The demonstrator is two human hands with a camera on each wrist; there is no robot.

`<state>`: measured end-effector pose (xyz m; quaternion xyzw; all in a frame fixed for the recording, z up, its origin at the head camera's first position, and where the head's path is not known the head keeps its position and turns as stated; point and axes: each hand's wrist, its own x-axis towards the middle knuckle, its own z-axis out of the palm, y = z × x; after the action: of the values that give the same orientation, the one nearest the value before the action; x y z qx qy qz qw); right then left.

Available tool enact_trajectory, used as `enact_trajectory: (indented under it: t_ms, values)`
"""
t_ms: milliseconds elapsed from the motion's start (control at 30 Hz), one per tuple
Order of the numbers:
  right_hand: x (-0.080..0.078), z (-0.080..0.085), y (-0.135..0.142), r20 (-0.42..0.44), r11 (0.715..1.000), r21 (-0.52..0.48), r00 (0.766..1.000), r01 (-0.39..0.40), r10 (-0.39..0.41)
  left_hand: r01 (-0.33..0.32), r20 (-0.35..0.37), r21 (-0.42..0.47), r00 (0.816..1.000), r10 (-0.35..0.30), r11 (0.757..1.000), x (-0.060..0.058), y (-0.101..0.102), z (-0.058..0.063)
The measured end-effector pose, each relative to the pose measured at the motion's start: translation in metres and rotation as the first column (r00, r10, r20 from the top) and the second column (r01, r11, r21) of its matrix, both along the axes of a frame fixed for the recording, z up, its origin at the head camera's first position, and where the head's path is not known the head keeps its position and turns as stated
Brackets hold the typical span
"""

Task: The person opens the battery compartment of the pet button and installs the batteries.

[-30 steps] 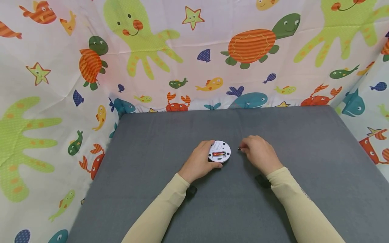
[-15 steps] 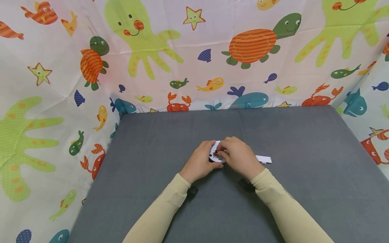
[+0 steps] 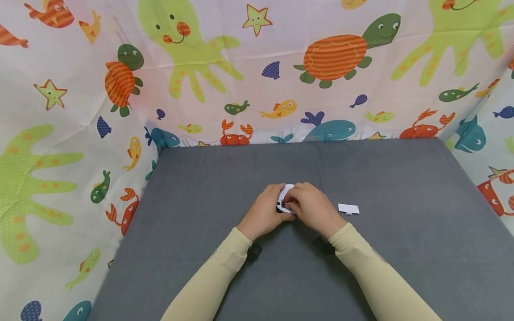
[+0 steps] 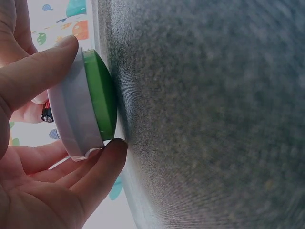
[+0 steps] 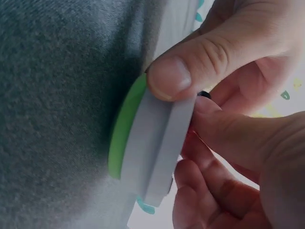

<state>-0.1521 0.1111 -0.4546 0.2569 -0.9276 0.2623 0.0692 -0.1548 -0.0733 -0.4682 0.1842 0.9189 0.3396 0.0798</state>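
Note:
A round white push-button device (image 3: 285, 191) with a green dome (image 4: 101, 95) sits dome-down close over the grey table, its battery side up. My left hand (image 3: 263, 213) grips its rim, thumb on one side and fingers on the other. Over the battery side, my right hand (image 3: 315, 208) pinches a small black and red battery (image 4: 46, 113) between thumb and fingers; in the left wrist view the battery's end sticks up out of the device's back. The right fingers hide most of the battery compartment.
A white battery cover (image 3: 348, 208) with a small tab lies on the grey table (image 3: 201, 187), right of my right hand. A sea-animal print curtain (image 3: 265, 93) borders the table at the back and both sides.
My right hand has moved left from beside the device to over its battery compartment with the battery. The white cover, hidden behind that hand at first, now shows. The left hand holds still.

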Motion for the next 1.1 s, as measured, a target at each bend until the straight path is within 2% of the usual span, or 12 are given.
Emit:
enact_trajectory:
  t_ms: [167,300,433,633,967,1100]
  values:
    - [0.000,0.000,0.000,-0.017,1.000,-0.025,1.000,0.017,-0.018,0.002,-0.010,0.001,1.000,-0.002,1.000,-0.001,0.000,-0.001]
    - [0.002,-0.003,-0.004,-0.001,0.992,-0.081,0.995,0.098,-0.099,0.006,-0.025,0.002,1.000,-0.005,1.000,-0.002,0.000,-0.001]
    - [0.004,-0.007,-0.010,0.072,0.976,-0.131,0.983,0.175,-0.167,0.003,-0.051,-0.013,0.999,-0.004,1.000,-0.001,0.000,-0.002]
    - [0.007,-0.009,-0.012,0.170,0.963,-0.148,0.965,0.226,-0.201,0.009,-0.078,-0.031,0.997,-0.011,0.999,0.000,0.001,0.000]
    - [0.009,-0.007,-0.012,0.170,0.949,-0.156,0.954,0.273,-0.246,0.002,-0.096,-0.040,0.995,-0.006,0.999,0.002,0.002,0.000]
    - [0.007,-0.007,-0.011,0.208,0.940,-0.149,0.939,0.308,-0.274,0.022,-0.126,-0.046,0.992,-0.027,0.999,0.004,0.004,0.001]
